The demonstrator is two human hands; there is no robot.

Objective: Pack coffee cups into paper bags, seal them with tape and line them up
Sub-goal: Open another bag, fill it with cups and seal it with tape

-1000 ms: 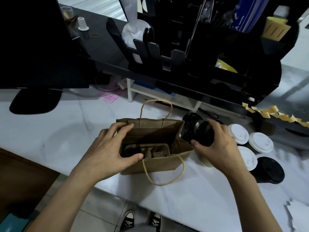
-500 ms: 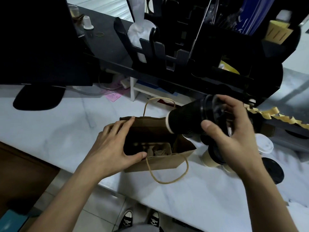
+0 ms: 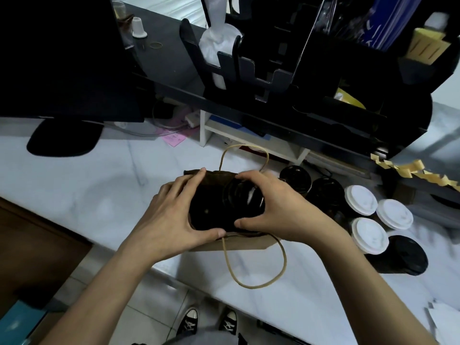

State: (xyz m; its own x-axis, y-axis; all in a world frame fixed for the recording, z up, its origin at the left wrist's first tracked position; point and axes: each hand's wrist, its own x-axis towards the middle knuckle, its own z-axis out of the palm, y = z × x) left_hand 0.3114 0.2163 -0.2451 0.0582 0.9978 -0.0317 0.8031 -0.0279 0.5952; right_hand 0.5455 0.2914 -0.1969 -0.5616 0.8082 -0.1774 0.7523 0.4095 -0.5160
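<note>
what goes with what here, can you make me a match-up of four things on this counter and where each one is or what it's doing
Things:
1. right hand
2. left hand
3. white-lidded cups
4. pink paper slip

Places or states:
A. lying near the white shelf
B. standing right of the bag
C. holding the paper bag open
D. gripping a black-lidded cup in the bag's mouth

Pairs: 1-D, 2-C, 3-B, 4-A

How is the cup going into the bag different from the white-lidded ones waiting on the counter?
The cup in the bag has a black lid and sits inside the paper bag, gripped by the right hand. The white-lidded cups stand untouched on the counter. Both kinds are upright and lidded.
</note>
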